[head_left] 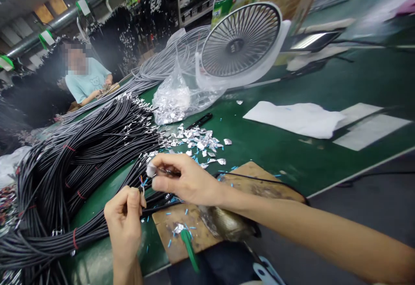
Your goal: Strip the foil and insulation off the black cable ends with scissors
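My left hand (125,218) is closed in a pinch on the stripped end of a cable, where thin coloured wires (142,183) stick up past the fingertips. Just to its right, my right hand (186,181) is closed around a small dark metal tool (169,172), partly hidden by the fingers. A blurred whitish piece, like foil (151,169), shows at its fingertips, close above the wire ends. Bundles of black cables (87,164) with red ties lie to the left, their stripped ends towards the hands. Silver foil scraps (199,140) are scattered beyond them.
A wooden board (165,233) with blue bits and a green-handled tool (189,248) lies in front. Farther back are a fan (241,43), a plastic bag (175,99), a black cutter (200,121) and white sheets (292,118). A co-worker (86,79) sits at far left.
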### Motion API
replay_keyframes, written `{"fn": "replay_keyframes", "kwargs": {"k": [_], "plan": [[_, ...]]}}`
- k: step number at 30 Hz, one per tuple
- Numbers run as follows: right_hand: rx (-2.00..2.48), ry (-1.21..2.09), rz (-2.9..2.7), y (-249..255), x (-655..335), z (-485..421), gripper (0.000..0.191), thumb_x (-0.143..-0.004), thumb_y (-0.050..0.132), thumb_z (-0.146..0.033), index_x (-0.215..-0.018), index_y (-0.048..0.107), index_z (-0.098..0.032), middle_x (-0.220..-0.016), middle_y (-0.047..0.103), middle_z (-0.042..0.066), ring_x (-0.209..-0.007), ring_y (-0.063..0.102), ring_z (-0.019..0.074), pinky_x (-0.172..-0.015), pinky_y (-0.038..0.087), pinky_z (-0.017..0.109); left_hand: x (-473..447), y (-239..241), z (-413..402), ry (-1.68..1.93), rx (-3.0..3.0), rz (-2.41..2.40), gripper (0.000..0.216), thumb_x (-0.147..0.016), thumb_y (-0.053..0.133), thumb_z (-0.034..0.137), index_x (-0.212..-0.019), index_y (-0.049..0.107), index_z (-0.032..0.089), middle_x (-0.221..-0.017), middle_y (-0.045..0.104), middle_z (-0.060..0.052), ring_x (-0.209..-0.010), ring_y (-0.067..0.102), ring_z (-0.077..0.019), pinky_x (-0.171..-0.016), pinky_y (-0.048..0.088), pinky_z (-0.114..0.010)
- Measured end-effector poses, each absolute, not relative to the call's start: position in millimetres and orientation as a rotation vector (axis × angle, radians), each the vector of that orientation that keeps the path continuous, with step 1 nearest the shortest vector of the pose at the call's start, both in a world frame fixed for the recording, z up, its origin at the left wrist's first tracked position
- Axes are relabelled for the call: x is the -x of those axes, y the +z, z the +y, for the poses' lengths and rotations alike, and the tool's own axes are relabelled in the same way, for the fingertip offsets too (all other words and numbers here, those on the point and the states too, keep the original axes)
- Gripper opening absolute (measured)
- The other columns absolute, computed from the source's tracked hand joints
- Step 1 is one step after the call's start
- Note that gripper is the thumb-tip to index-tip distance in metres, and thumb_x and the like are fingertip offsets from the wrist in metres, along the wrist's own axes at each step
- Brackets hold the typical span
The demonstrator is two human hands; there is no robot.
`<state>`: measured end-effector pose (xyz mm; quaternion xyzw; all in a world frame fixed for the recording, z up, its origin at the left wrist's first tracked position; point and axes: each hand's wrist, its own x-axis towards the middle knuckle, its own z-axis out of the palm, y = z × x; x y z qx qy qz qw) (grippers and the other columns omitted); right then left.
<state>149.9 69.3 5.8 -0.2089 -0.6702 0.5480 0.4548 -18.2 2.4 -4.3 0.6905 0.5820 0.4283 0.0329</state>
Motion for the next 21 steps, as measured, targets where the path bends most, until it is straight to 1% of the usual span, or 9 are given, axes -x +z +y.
{"fn": "replay_keyframes", "kwargs": {"k": [2,4,8,10,14,16,19,21], "plan": [[0.487,1.280,-1.673,7,-148,69,0.028,-0.077,0.067,-0.041,-0.070,0.059,-0.015,-0.067,0.051,-0.002,-0.058,0.039,0.0083,-0.053,0.031,0.022,19,-7,6,1.304,-2.182,1.769,0.052,-0.088,0.047,0.049,-0.046,0.048,0.019,-0.040,0.037,0.001,-0.037,0.030,-0.0084,-0.038,0.024,-0.023],[0.477,1.284,-1.661,7,-147,69,0.034,-0.078,0.067,-0.043,-0.064,0.054,-0.015,-0.065,0.046,-0.003,-0.060,0.039,0.0085,-0.055,0.031,0.023,16,-6,6,1.258,-2.197,1.765,0.049,-0.088,0.047,0.046,-0.047,0.050,0.018,-0.042,0.040,0.001,-0.038,0.032,-0.0087,-0.039,0.026,-0.023],[0.404,1.717,-1.513,2,-145,71,0.040,-0.072,0.070,-0.051,-0.066,0.050,-0.016,-0.056,0.038,-0.008,-0.052,0.033,0.0066,-0.051,0.028,0.023,6,3,0,1.205,-2.143,1.781,0.042,-0.090,0.047,0.034,-0.051,0.052,0.018,-0.049,0.048,0.000,-0.044,0.041,-0.0096,-0.044,0.033,-0.022],[0.349,1.836,-1.488,-1,-144,74,0.041,-0.070,0.071,-0.052,-0.067,0.049,-0.017,-0.052,0.035,-0.010,-0.048,0.030,0.0059,-0.048,0.024,0.022,2,7,-3,1.252,-2.107,1.776,0.036,-0.089,0.048,0.027,-0.056,0.055,0.018,-0.053,0.052,0.000,-0.049,0.046,-0.0100,-0.048,0.037,-0.021],[0.469,1.743,-1.570,-3,-145,79,0.040,-0.073,0.068,-0.048,-0.063,0.045,-0.017,-0.049,0.032,-0.010,-0.045,0.026,0.0050,-0.045,0.020,0.022,-4,7,-4,1.415,-2.161,1.813,0.015,-0.082,0.059,0.021,-0.067,0.062,0.019,-0.062,0.057,0.001,-0.057,0.052,-0.0103,-0.053,0.040,-0.020],[0.521,1.721,-1.546,-3,-145,78,0.038,-0.075,0.066,-0.046,-0.064,0.044,-0.018,-0.049,0.030,-0.011,-0.045,0.025,0.0052,-0.045,0.020,0.022,-5,5,-4,1.455,-2.206,1.872,0.011,-0.081,0.061,0.019,-0.070,0.064,0.019,-0.063,0.057,0.001,-0.058,0.052,-0.0101,-0.054,0.041,-0.020],[0.410,1.700,-1.535,-1,-146,75,0.032,-0.078,0.061,-0.043,-0.067,0.044,-0.018,-0.054,0.031,-0.009,-0.049,0.029,0.0068,-0.048,0.025,0.022,-5,4,-3,1.416,-2.179,1.896,0.017,-0.083,0.057,0.020,-0.067,0.063,0.019,-0.060,0.054,0.001,-0.053,0.048,-0.0098,-0.050,0.038,-0.021],[0.332,1.502,-1.654,1,-147,72,0.023,-0.081,0.056,-0.034,-0.069,0.045,-0.018,-0.060,0.037,-0.006,-0.055,0.035,0.0087,-0.052,0.029,0.024,-5,4,-4,1.339,-2.119,1.851,0.027,-0.086,0.053,0.023,-0.060,0.059,0.019,-0.056,0.052,0.001,-0.051,0.047,-0.0105,-0.049,0.037,-0.022]]}}
